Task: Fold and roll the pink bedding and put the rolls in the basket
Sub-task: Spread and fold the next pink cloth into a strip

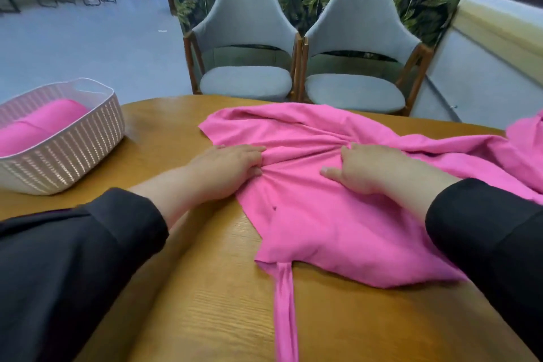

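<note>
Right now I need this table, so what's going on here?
A person is working on pink bedding spread crumpled on the wooden table. The left hand and right hand both rest on it, bunching the cloth between them. The basket at the left already holds pink rolls.

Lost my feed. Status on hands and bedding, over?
Both hands, left and right, pressing and bunching the cloth. Cloth unfolded on table. One roll in basket. Nothing in the way.
</note>
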`<state>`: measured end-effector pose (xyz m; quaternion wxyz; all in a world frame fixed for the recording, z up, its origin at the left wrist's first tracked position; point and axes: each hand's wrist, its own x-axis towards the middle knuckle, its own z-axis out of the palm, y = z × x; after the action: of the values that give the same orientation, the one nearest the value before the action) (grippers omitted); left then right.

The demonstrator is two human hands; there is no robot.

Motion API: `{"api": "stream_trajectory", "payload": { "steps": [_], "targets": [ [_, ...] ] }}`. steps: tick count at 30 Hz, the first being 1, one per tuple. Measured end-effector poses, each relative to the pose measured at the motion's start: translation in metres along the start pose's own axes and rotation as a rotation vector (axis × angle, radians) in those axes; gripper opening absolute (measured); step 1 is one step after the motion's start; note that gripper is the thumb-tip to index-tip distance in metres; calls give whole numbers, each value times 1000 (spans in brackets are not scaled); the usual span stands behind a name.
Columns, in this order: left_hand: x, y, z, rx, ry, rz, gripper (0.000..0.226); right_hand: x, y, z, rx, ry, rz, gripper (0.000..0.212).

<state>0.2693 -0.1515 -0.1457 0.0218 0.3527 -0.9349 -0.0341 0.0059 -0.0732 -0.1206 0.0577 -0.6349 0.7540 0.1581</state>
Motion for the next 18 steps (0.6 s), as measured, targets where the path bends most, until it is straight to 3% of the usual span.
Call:
{"api": "stream_trajectory", "payload": {
  "steps": [3,5,8,10,14,16,18],
  "targets": [
    [3,-38,-32,226,-149,-114,21,-15,-21,-30,-144,9,-58,66],
    [4,-43,-44,384,-109,-209,17,-14,-29,-47,-138,40,-101,54],
    [14,-3,-39,173,137,-298,15,8,-29,-59,0,232,-89,38],
    [24,41,-23,-26,197,-331,16,31,-28,-55,133,393,-135,26],
    [38,84,23,-156,107,-430,55,78,-22,-35,310,355,-199,40],
    [40,80,37,-127,163,-400,49,93,-15,-27,291,322,-119,52],
    [42,71,41,-140,192,-304,38,103,-7,-22,243,303,-60,50]
  ]
}}
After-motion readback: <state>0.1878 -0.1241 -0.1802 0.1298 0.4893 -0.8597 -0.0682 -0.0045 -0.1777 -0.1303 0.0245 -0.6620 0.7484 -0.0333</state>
